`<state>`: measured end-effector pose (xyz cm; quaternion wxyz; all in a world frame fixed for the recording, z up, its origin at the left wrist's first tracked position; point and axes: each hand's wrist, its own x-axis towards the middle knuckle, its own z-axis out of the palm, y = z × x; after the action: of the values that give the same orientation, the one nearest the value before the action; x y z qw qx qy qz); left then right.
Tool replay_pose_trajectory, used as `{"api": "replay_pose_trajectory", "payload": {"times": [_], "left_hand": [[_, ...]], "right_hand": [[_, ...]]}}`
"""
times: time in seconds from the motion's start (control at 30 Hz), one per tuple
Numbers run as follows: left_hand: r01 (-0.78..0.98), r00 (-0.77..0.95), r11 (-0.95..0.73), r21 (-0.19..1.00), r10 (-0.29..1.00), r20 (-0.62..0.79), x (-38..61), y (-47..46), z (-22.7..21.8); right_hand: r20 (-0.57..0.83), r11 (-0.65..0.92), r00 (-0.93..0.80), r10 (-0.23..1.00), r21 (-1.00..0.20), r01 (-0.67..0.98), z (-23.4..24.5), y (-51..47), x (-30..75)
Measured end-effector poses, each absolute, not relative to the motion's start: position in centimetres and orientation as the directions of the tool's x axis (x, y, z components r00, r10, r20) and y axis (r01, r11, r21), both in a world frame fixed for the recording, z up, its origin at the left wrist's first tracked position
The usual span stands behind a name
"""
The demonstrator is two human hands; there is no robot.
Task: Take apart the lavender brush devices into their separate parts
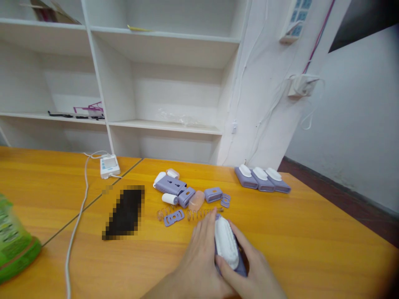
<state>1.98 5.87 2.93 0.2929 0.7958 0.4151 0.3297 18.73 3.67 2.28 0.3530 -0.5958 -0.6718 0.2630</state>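
Hands first: left hand (pixel 199 257) and right hand (pixel 249 270) both clasp the brush (pixel 227 247) on the worktop (pixel 311 249); a hard squeeze might pop its white top loose; just beyond the brush, springs (pixel 199 214) could roll if nudged; farther off, three finished brushes (pixel 262 179).

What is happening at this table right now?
A person holds a purple and white device between both hands on the orange table: the left hand on one side, the right hand on the other. Loose purple parts and springs lie just beyond. Three similar units stand in a row farther back.
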Motion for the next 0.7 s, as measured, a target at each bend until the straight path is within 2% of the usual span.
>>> {"api": "replay_pose_trajectory", "payload": {"times": [0.07, 0.2, 0.4, 0.5, 0.6, 0.7], "left_hand": [[0.442, 0.479, -0.517, 0.733, 0.827, 0.294, 1.6, 6.1, 2.8], [0.470, 0.454, -0.516, 0.716, 0.837, 0.305, 1.6, 6.1, 2.6], [0.468, 0.476, -0.494, 0.733, 0.840, 0.261, 1.8, 6.0, 3.3], [0.474, 0.500, -0.503, 0.723, 0.829, 0.249, 1.6, 6.1, 3.5], [0.466, 0.521, -0.520, 0.716, 0.815, 0.253, 1.1, 6.4, 3.4], [0.397, 0.556, -0.524, 0.754, 0.791, 0.257, 0.6, 6.8, 3.5]], "right_hand": [[0.168, 0.118, 0.016, 0.986, -0.751, 0.650, 2.3, 3.6, 18.3], [0.110, 0.045, 0.051, 0.993, -0.727, 0.686, 2.5, 3.5, 18.0], [0.210, 0.156, -0.007, 0.978, -0.702, 0.695, 3.1, 3.5, 18.0], [0.196, 0.168, -0.042, 0.980, -0.691, 0.703, 3.1, 3.4, 18.2], [0.147, 0.174, -0.097, 0.984, -0.712, 0.680, 2.8, 3.2, 19.6], [0.075, 0.174, -0.192, 0.979, -0.799, 0.576, 2.5, 3.3, 22.2]]}}
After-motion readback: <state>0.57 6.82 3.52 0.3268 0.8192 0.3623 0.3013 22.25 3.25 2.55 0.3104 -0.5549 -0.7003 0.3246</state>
